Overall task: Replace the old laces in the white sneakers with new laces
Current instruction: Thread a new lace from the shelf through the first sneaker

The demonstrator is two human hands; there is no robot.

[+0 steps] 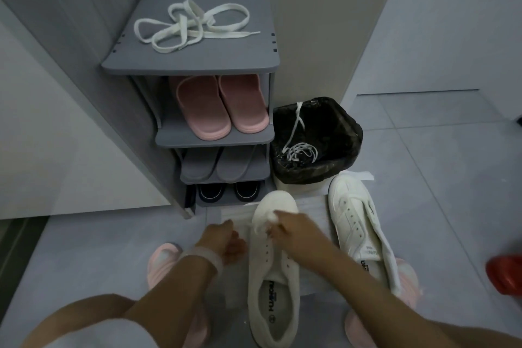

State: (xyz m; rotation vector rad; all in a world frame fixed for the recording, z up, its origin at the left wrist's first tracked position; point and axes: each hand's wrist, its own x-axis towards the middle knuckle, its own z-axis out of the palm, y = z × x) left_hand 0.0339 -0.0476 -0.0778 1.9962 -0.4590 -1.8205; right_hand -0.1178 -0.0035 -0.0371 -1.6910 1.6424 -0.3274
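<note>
Two white sneakers (pixel 358 223) lie on the floor (pixel 423 178); the right hand (pixel 293 230) pinches a lace (pixel 261 224) at the nearer one's toe, the left hand (pixel 226 240) loosely curled, empty. New laces (pixel 189 25) top the rack (pixel 192 65); the bin (pixel 316 135) holds one old lace (pixel 299 147).

Dark brand lettering was printed on the insole of the near sneaker (pixel 273 271) and of the far sneaker (pixel 356 223), too blurred to be read reliably.
</note>
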